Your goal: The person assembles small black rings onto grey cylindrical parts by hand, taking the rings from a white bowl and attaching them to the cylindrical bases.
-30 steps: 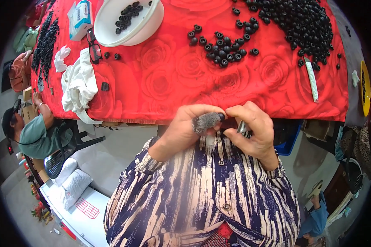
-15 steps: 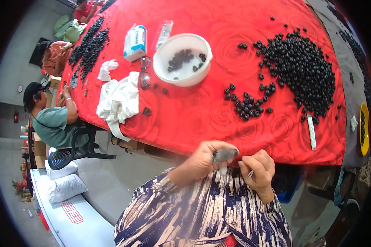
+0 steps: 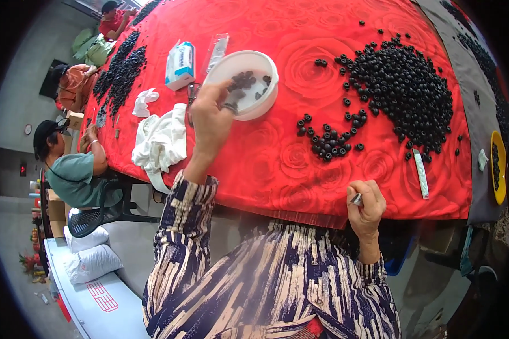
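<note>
Left hand: The left hand is up over the near left edge of the white bowl. It is blurry. The thumb and pointing finger are a little apart. Something gray is at the fingertips, and I cannot tell if the fingers hold a bead.
Right hand: The right hand is low, near the front edge of the table. The thumb and fingers are pinched close together on a small shiny metal tool.
White bowl: It sits on the red rose tablecloth. Some black beads lie inside, mostly in a bunch, with a few apart at the right.
Big bead pile: A big heap of round black beads lies on the right side of the table.
Small bead bunch: A smaller bunch of black beads lies between the bowl and the heap, nearer the front. Many show a hole.
Left of the bowl: There is a blue and white tissue pack, a crumpled tissue and a bunched white cloth.
Far right: A thin white stick lies below the heap. A yellow dish holds more black bits.
</note>
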The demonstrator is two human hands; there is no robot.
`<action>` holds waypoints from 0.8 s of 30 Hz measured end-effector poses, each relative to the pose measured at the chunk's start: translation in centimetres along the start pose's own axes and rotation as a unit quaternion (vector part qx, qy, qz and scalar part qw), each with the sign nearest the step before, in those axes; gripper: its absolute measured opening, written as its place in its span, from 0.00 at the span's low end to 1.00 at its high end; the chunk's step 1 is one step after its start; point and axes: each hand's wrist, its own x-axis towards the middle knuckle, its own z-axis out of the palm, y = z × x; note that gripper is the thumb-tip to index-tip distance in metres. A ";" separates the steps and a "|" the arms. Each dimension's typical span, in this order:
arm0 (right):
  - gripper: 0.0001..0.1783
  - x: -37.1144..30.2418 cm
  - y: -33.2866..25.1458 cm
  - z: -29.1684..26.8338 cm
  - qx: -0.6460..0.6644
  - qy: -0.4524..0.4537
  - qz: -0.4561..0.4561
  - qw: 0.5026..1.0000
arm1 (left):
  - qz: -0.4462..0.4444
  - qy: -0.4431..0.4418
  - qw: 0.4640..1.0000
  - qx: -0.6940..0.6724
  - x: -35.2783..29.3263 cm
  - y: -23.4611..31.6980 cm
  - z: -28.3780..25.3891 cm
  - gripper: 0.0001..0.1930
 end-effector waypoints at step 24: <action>0.12 -0.4 0.3 -0.3 -0.016 -0.032 0.015 0.999 | -0.225 -0.324 0.845 -0.361 -5.9 3.4 5.7 0.12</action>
